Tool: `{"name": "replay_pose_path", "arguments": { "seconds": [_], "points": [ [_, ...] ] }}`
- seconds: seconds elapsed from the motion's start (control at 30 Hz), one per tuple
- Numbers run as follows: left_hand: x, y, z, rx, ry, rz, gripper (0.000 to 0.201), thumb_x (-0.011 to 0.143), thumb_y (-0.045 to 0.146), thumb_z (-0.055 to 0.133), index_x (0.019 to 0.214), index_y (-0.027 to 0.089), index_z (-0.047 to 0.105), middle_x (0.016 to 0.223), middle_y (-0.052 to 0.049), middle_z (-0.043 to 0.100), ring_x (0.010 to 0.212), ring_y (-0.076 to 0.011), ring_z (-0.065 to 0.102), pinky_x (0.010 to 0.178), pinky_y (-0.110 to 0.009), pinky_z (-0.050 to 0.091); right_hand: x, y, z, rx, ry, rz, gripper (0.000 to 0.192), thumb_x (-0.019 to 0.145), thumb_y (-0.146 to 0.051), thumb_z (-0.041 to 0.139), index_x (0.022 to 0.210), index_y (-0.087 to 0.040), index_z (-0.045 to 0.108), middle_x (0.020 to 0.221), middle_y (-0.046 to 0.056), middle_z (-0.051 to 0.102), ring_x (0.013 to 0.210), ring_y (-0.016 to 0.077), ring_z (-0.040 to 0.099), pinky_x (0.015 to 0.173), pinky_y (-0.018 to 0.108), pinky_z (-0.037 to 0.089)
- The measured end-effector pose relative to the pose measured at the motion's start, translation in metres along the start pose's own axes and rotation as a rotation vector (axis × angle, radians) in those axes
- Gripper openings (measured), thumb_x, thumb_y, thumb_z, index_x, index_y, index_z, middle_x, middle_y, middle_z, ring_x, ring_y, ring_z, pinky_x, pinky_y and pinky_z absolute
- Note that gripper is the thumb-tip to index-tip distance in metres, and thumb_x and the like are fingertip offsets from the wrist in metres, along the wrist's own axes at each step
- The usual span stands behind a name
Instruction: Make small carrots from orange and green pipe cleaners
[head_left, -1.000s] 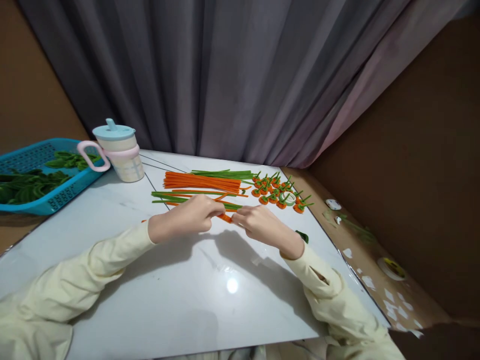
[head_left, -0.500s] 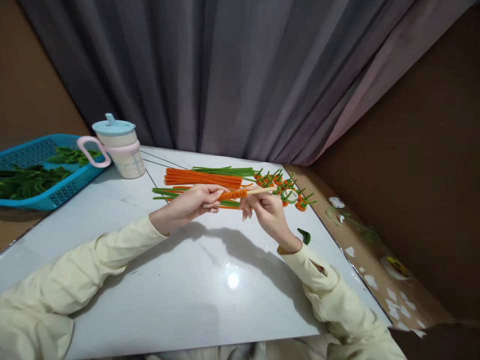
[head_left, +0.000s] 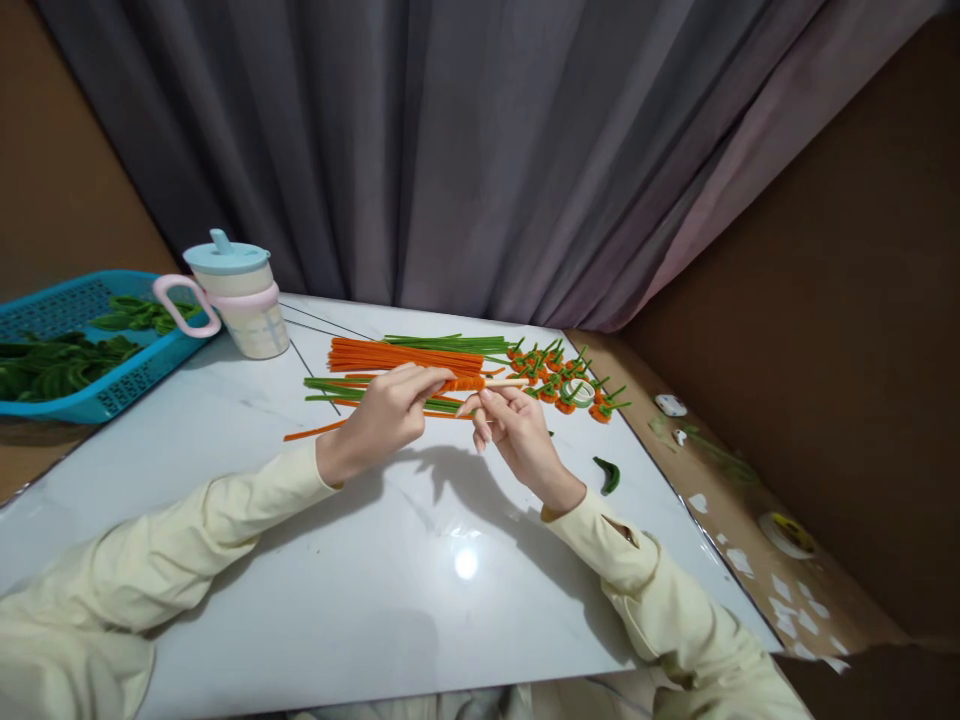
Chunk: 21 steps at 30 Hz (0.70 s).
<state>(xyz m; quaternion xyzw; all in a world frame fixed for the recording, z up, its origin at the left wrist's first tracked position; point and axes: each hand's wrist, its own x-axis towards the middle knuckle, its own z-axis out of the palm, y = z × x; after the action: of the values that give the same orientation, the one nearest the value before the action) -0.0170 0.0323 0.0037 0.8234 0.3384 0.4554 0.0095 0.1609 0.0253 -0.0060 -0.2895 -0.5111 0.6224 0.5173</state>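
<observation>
My left hand [head_left: 386,412] and my right hand [head_left: 510,430] are raised a little above the white table [head_left: 375,580]. Between them I hold a thin wooden stick [head_left: 504,382] with an orange pipe cleaner coil [head_left: 463,383] wound around it. The left fingers pinch the coil's left end. The right fingers grip the stick just right of the coil. A loose orange tail [head_left: 315,431] trails down to the table under my left wrist.
Bundles of orange pipe cleaners [head_left: 405,357] and green pipe cleaners [head_left: 442,344] lie behind my hands. Several small orange pieces with green stems [head_left: 562,380] cluster at the right. A lidded cup [head_left: 236,295], a blue basket [head_left: 82,340] and a green scrap [head_left: 607,473] are nearby.
My hands rose from the table with the stick and coil, then drew slightly back toward me. The orange tail now shows at the left.
</observation>
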Motion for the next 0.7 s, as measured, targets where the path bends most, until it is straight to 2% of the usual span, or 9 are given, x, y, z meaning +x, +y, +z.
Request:
{"name": "replay_pose_path", "arguments": {
  "seconds": [0.1, 0.17, 0.33, 0.47, 0.6, 0.7],
  "points": [
    [-0.002, -0.003, 0.0, 0.178, -0.02, 0.121, 0.04, 0.073, -0.004, 0.034, 0.098, 0.012, 0.061, 0.07, -0.005, 0.062, 0.065, -0.0168, 0.051, 0.061, -0.027, 0.043, 0.002, 0.0, -0.002, -0.015, -0.019, 0.06, 0.022, 0.076, -0.036, 0.065, 0.071, -0.016, 0.058, 0.067, 0.002, 0.065, 0.039, 0.0062, 0.042, 0.034, 0.02, 0.041],
    [-0.004, -0.004, 0.0, 0.349, -0.065, 0.194, 0.041, 0.07, -0.005, 0.035, 0.097, 0.01, 0.062, 0.066, -0.005, 0.058, 0.064, -0.0186, 0.048, 0.061, -0.029, 0.042, 0.003, 0.001, -0.002, 0.007, 0.012, 0.107, 0.021, 0.076, -0.035, 0.064, 0.07, -0.015, 0.059, 0.059, 0.0, 0.062, 0.038, 0.0057, 0.041, 0.033, 0.018, 0.038],
    [-0.011, 0.002, 0.006, 0.66, -0.145, 0.343, 0.029, 0.083, 0.002, 0.035, 0.093, 0.009, 0.062, 0.063, -0.006, 0.053, 0.062, -0.0204, 0.046, 0.058, -0.031, 0.037, 0.005, 0.003, -0.004, 0.021, 0.094, 0.267, 0.01, 0.073, -0.021, 0.062, 0.068, -0.013, 0.059, 0.059, 0.0, 0.06, 0.043, 0.0041, 0.042, 0.038, 0.014, 0.037],
    [-0.011, 0.012, 0.009, 0.721, -0.18, 0.41, 0.028, 0.091, 0.009, 0.034, 0.082, 0.01, 0.06, 0.059, -0.004, 0.05, 0.057, -0.0188, 0.046, 0.053, -0.03, 0.032, 0.006, 0.002, -0.008, -0.015, 0.076, 0.392, 0.006, 0.071, -0.015, 0.059, 0.067, -0.011, 0.059, 0.054, 0.001, 0.057, 0.042, 0.005, 0.042, 0.035, 0.015, 0.033],
    [-0.012, 0.016, 0.012, 0.726, -0.184, 0.419, 0.027, 0.092, 0.009, 0.034, 0.087, 0.008, 0.06, 0.06, -0.005, 0.051, 0.058, -0.0192, 0.047, 0.052, -0.03, 0.032, 0.007, -0.001, -0.015, -0.049, 0.055, 0.503, 0.004, 0.07, -0.014, 0.06, 0.071, -0.012, 0.056, 0.056, -0.001, 0.056, 0.039, 0.0037, 0.041, 0.029, 0.013, 0.019],
    [-0.013, 0.015, 0.015, 0.686, -0.218, 0.459, 0.025, 0.092, 0.009, 0.036, 0.085, 0.008, 0.06, 0.062, -0.006, 0.053, 0.061, -0.02, 0.049, 0.054, -0.03, 0.034, 0.01, -0.004, -0.023, -0.063, 0.008, 0.613, 0.005, 0.071, -0.015, 0.059, 0.075, -0.013, 0.055, 0.063, -0.001, 0.058, 0.04, 0.004, 0.044, 0.029, 0.012, 0.016]
  ]
}}
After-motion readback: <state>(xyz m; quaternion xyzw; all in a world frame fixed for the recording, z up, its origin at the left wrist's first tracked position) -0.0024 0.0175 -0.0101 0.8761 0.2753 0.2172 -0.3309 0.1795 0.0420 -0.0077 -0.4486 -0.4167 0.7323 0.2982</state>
